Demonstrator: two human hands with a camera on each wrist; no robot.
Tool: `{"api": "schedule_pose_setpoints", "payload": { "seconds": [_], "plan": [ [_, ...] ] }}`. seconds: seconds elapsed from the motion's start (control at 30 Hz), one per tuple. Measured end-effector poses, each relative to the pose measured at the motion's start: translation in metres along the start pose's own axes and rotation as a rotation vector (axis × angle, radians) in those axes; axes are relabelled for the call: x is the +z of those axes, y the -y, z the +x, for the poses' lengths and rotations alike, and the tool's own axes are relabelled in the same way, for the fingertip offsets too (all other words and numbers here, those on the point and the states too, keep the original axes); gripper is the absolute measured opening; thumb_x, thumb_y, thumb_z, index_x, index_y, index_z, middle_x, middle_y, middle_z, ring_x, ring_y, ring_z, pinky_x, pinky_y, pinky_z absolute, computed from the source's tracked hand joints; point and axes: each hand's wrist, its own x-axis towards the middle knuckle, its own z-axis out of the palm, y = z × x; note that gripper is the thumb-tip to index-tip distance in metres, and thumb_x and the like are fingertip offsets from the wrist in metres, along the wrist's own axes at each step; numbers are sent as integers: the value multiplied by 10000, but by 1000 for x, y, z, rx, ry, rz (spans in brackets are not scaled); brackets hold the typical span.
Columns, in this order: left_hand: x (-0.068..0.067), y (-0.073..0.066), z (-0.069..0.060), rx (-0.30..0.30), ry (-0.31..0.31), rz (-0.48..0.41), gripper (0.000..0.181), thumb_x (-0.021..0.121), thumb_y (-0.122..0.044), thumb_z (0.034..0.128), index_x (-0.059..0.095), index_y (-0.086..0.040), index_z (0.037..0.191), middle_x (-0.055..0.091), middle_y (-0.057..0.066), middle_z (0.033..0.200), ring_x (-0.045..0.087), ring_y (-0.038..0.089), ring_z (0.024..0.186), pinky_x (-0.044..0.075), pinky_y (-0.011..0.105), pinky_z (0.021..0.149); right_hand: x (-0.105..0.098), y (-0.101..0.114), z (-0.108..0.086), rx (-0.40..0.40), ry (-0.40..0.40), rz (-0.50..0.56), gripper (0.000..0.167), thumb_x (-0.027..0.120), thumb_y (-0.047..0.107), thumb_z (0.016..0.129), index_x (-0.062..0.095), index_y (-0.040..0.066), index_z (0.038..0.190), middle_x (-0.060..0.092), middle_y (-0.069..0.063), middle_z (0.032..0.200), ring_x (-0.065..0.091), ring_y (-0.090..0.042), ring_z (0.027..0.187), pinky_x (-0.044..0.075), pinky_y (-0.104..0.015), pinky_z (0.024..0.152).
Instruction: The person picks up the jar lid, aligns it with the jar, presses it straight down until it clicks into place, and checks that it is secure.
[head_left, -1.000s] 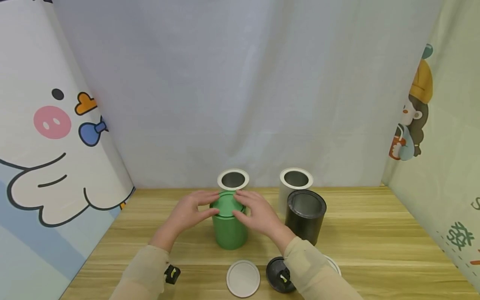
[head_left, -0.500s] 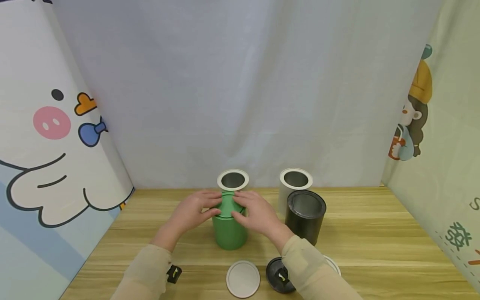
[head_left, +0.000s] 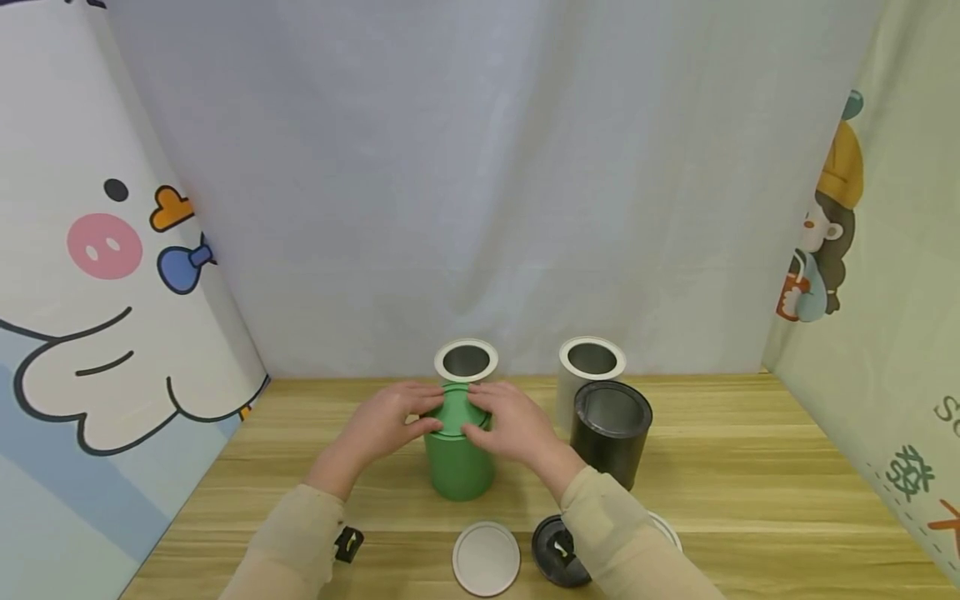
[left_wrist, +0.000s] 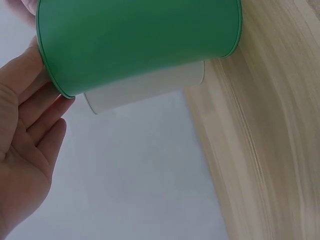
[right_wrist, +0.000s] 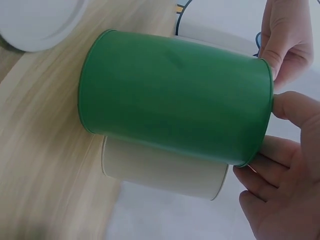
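A green canister stands upright with a green lid on its top. My left hand holds the lid's left edge, thumb toward the front and fingers toward the back. On the opposite edge, my right hand holds the lid the same way. Both wrist views show the canister's smooth side, with fingertips at its top rim. How tightly the lid is seated cannot be made out. Behind it stands an uncovered white canister, partly hidden by the green one.
Right of the hands stand an uncovered black canister and another uncovered white canister. A white lid and a black lid lie in front on the wooden table. Another white lid shows beside my right sleeve.
The green lid has shifted slightly to the right and sits more centred over the canister. My hands have moved in slightly with it; over the last half second they barely move.
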Motion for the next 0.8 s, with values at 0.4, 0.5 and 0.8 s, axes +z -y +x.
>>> {"api": "schedule_pose_setpoints", "payload": {
  "seconds": [0.4, 0.5, 0.8],
  "plan": [
    [-5, -1, 4, 30, 28, 21, 425, 766, -225, 869, 696, 25, 1204, 667, 159, 1236, 608, 347, 1168, 489, 475, 987, -4, 3, 2, 41, 31, 21, 468, 716, 265, 894, 657, -3, 1273, 599, -121, 1359, 538, -332, 1253, 436, -440, 1048],
    [-6, -2, 4, 23, 36, 31, 424, 765, -229, 870, 697, 26, 1202, 668, 160, 1235, 606, 349, 1170, 490, 475, 986, -5, 4, 2, 43, 36, 26, 471, 717, 263, 895, 654, -8, 1274, 596, -125, 1362, 534, -338, 1256, 434, -447, 1049],
    [-5, -3, 4, 23, 39, 37, 409, 752, -233, 882, 701, 29, 1192, 670, 163, 1229, 606, 355, 1167, 489, 481, 986, -6, 5, 1, 51, 42, 26, 476, 709, 270, 900, 650, -15, 1278, 598, -129, 1359, 529, -346, 1260, 423, -454, 1059]
  ]
}}
